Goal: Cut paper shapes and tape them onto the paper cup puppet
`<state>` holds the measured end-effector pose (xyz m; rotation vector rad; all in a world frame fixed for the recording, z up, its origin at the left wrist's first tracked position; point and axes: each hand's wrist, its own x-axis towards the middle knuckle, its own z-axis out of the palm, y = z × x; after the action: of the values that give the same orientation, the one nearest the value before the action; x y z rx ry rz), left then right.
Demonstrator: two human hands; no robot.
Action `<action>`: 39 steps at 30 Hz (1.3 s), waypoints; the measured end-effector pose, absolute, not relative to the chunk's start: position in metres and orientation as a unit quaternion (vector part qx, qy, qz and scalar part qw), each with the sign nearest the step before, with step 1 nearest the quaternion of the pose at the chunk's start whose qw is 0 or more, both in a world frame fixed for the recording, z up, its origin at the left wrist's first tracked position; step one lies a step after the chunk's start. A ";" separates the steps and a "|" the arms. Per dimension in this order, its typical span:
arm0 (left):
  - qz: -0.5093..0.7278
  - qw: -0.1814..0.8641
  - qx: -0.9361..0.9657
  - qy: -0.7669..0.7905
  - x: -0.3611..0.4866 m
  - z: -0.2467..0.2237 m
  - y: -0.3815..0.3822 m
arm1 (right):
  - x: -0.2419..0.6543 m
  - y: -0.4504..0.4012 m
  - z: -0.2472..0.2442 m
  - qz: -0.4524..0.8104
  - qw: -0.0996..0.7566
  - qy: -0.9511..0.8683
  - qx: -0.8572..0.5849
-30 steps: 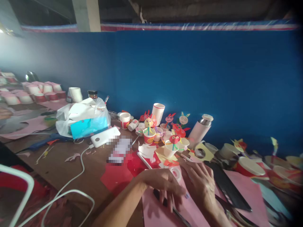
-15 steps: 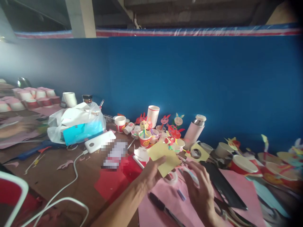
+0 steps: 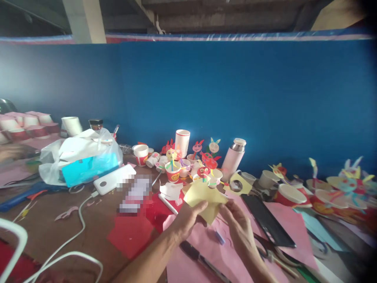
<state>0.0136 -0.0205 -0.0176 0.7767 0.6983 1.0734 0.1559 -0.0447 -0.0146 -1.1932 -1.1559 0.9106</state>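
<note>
A piece of yellow paper is held up in front of me, slightly bent along its upper edge. My left hand grips its lower left side, thumb on top. The fingers of my right hand are pinched on the paper's right edge. Beneath my hands lies pink paper, bearing a black-handled pen or knife and a small purple piece. Right of my right hand is a flat black device, like a phone or tablet.
Decorated paper cups with paper faces stand behind my hands, near a pink thermos. Another yellow sheet with a round hole lies nearby. Leftward are a white power bank, a cable, a plastic bag and a blurred co-worker's hand.
My right hand, earlier spread apart from the yellow paper, has moved left and closed on its right edge. The paper now looks bent. The whole view has shifted a little to the right.
</note>
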 end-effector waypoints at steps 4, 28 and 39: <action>0.482 0.731 0.393 0.281 0.004 -0.019 -0.010 | 0.167 -0.041 -0.007 0.391 0.625 -0.463 -0.492; 0.483 0.578 0.529 0.391 -0.009 0.000 -0.008 | 0.184 -0.039 -0.008 0.173 0.464 -0.632 -0.597; 0.412 0.773 0.417 0.242 0.009 -0.001 -0.027 | 0.183 -0.047 -0.010 -0.280 0.408 -0.761 -0.419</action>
<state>0.0088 -0.0267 -0.0015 0.9026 0.5248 0.8931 0.1830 -0.0468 -0.0105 -1.0566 -1.9172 -0.7056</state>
